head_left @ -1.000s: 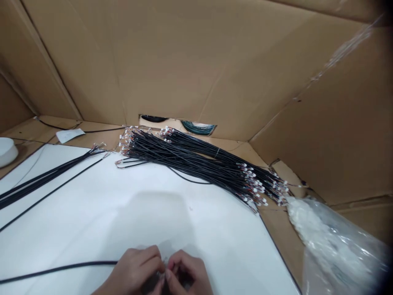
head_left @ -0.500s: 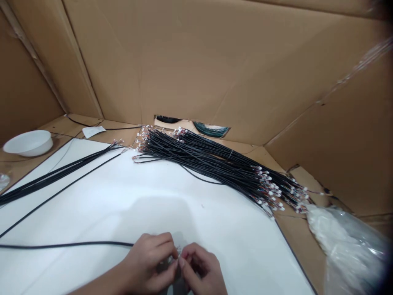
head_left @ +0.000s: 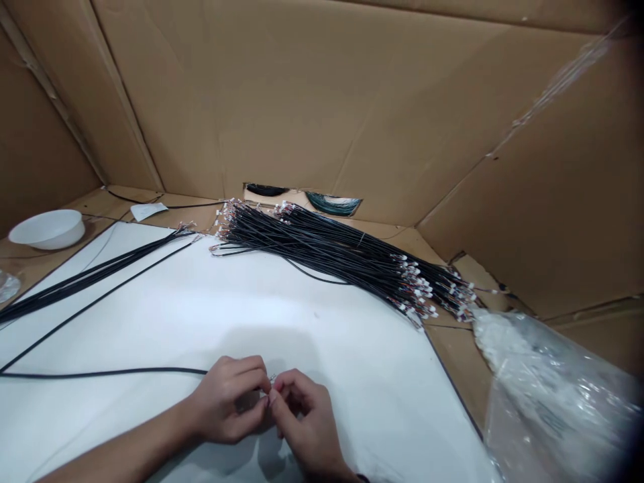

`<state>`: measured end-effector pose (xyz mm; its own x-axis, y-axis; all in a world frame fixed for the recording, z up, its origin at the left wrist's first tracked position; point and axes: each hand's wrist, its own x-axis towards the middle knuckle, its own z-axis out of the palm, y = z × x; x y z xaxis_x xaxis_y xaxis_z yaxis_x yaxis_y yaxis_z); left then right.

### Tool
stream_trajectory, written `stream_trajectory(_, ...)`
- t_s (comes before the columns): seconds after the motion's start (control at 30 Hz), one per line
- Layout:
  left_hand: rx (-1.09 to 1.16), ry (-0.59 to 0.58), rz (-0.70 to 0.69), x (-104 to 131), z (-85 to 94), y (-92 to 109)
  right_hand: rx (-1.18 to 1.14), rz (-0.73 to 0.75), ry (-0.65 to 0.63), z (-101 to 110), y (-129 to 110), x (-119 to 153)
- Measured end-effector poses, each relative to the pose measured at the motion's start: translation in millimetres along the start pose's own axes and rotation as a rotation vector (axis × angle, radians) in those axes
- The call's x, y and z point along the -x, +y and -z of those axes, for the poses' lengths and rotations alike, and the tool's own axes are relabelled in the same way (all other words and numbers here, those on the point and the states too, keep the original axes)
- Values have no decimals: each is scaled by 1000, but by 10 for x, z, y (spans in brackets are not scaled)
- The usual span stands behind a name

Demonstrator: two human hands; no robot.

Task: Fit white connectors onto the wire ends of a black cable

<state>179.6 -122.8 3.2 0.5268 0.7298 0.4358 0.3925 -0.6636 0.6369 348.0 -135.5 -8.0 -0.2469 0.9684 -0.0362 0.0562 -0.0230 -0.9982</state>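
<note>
Still both hands, L (head_left: 229, 401) & R (head_left: 304, 419), pinched on black cable (head_left: 100, 372) end, slightly higher

Flat white sheet (head_left: 211, 315) covering the desk: plain white, unpatterned. Long thin rubber-sheathed cable (head_left: 100, 371) lying across it: solid black. Large bundle of thin cables (head_left: 322, 249): black, with white connector tips showing small red flecks. Round shallow plastic bowl (head_left: 47, 228): white. Folded corrugated cardboard walls (head_left: 302, 100): uniform brown. Crinkled clear plastic bag (head_left: 548, 396): transparent with whitish contents. Small coil in the wall cut-out (head_left: 333, 202): dark green.
</note>
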Motion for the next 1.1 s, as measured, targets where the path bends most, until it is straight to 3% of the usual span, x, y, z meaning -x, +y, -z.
stream_trajectory(0.2, 43, -3, 24, -34, 2, 17, 1, 59, 39, 40, 106, 10)
stream_trajectory(0.57, 22, 9, 11, -45, 70, 60, 65, 37, 24, 24, -247, 49)
stream_trajectory(0.77, 20, 34, 6, -65, 63, 49, 101, 79, 4, 45, -206, 53)
stream_trajectory(1.1, 15, 32, 58, -83, 4, 40, 172, 116, -17, 252, -64, 0)
